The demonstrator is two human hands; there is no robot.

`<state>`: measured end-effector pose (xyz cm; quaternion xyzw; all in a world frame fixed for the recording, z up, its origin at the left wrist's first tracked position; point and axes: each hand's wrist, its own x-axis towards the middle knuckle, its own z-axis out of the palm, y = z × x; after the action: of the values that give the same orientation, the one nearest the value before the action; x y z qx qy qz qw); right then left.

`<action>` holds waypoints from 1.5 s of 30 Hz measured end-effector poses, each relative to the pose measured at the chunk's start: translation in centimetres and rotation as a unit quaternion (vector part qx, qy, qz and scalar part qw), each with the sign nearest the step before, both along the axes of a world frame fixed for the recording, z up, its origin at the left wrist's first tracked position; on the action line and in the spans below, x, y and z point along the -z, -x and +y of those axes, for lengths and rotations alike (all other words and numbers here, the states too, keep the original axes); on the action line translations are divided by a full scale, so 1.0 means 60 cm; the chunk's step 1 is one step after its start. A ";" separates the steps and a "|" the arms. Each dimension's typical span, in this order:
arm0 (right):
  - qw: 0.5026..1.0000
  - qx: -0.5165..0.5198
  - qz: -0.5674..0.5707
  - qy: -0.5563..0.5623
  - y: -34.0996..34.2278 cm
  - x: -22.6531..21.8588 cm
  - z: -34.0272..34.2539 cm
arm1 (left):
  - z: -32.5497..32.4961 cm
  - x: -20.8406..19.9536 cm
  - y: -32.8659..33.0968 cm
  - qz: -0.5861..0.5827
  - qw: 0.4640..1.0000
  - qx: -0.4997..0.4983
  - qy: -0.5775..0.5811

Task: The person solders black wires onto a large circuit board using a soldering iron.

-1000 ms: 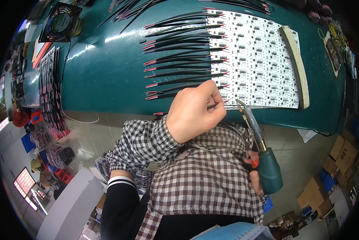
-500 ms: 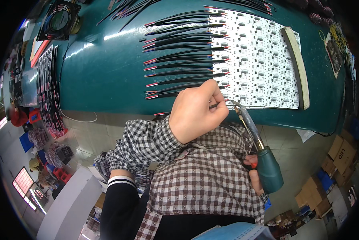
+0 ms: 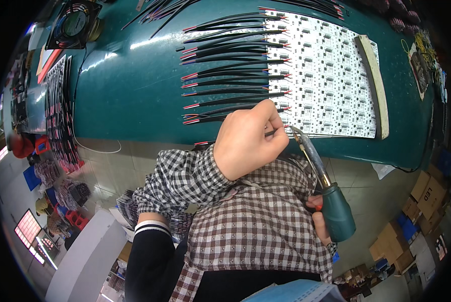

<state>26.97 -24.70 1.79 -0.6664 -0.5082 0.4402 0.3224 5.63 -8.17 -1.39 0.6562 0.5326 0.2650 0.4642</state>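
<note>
My left hand [image 3: 248,136] pinches a black-sheathed cable [image 3: 270,133] by its right end, with the stripped wire tips at the near left corner of a white circuit board panel [image 3: 321,75]. My right hand [image 3: 320,221], partly hidden behind the handle, is closed around a soldering iron [image 3: 338,214] with a dark green grip. The iron's bent tip [image 3: 295,130] meets the board beside those wire ends. Above my left hand, a row of black cables [image 3: 225,80] with red and blue wire ends lies along the panel's left edge.
A pale bar [image 3: 374,85] lies across the panel's right side. At the far left of the green table [image 3: 130,95] stand a black fan [image 3: 76,24] and a stack of wired boards [image 3: 59,110]. More loose cables [image 3: 165,12] lie at the back. Cardboard boxes [image 3: 429,194] sit at right.
The iron's tip has shifted slightly left and up, closer to the wire ends. My left hand keeps its pinch on the cable, almost unmoved.
</note>
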 end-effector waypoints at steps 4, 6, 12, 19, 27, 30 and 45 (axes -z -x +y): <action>0.998 -0.047 -0.033 -0.027 -0.018 0.022 -0.018 | -0.003 0.000 0.005 0.002 1.000 -0.006 -0.002; 0.997 -0.059 -0.028 -0.032 -0.020 0.024 -0.022 | -0.001 0.000 0.001 -0.001 1.000 -0.001 0.004; 0.996 0.012 0.067 -0.058 -0.004 0.023 -0.016 | -0.001 -0.001 0.002 0.003 1.000 0.001 -0.003; 0.995 0.029 0.078 -0.056 -0.004 0.025 -0.020 | -0.007 -0.006 0.006 0.009 1.000 0.003 0.007; 0.993 0.050 0.094 -0.046 -0.002 0.020 -0.019 | -0.013 0.007 0.007 0.035 0.981 0.040 -0.185; 0.991 0.068 0.112 -0.033 0.004 0.013 -0.014 | -0.030 0.008 0.001 0.057 0.983 0.006 -0.172; 0.994 0.063 0.083 -0.046 0.005 0.017 -0.021 | -0.033 0.018 -0.004 0.059 0.977 0.009 -0.203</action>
<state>26.68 -25.99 0.78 -0.6425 -0.4566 0.4493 0.4206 5.85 -10.14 -2.50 0.7561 0.4885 0.3242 0.2908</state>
